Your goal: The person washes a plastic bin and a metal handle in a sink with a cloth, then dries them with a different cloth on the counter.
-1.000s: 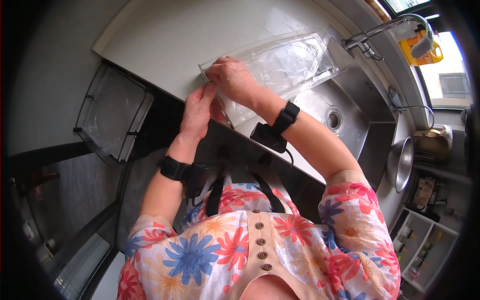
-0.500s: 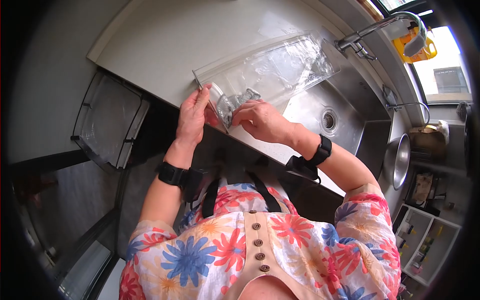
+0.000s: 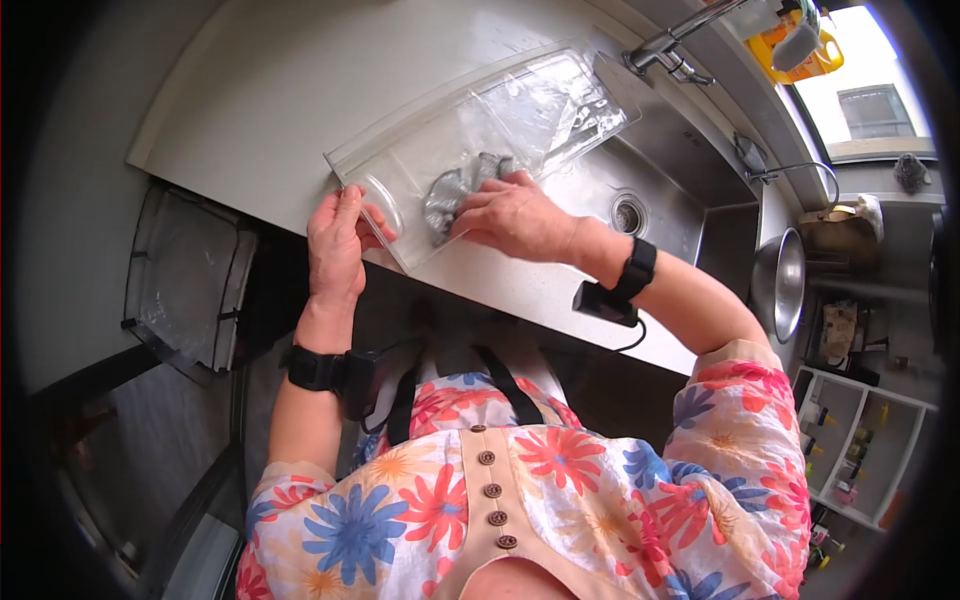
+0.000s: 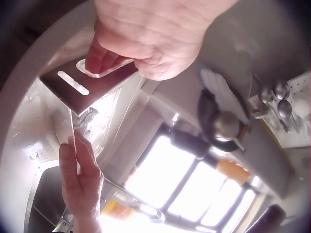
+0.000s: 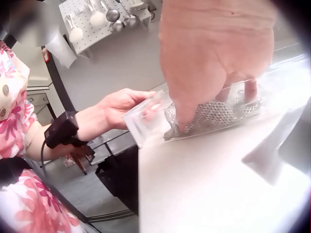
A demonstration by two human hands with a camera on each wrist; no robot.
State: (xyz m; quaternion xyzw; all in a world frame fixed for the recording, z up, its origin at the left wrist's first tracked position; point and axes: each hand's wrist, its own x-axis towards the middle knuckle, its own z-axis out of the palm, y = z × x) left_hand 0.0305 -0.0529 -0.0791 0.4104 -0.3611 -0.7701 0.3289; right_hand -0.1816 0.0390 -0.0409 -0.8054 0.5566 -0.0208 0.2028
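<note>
A long clear plastic bin (image 3: pixel 395 165) lies across the counter, its far end reaching over the sink's edge. My left hand (image 3: pixel 337 245) grips its near end wall, with fingertips in the cut-out handle that shows in the left wrist view. Inside the bin, my right hand (image 3: pixel 525 220) holds a grey mesh scrubbing cloth (image 3: pixel 445 195) with bent fingers. In the right wrist view the cloth (image 5: pixel 216 115) is bunched under the fingertips, close behind the clear side wall. Part of the cloth is hidden by the right hand.
A steel sink (image 3: pixel 670 185) lies to the right, under a curved tap (image 3: pixel 660 48). A yellow bottle (image 3: pixel 800 55) stands by the window. A steel bowl (image 3: pixel 780 285) leans beyond the sink. Below the counter's left edge hangs a lined waste bin (image 3: pixel 185 280).
My right hand has moved from the bin's end wall into the bin, where the grey cloth now shows. My left hand still grips that end. The whole head view has shifted a little.
</note>
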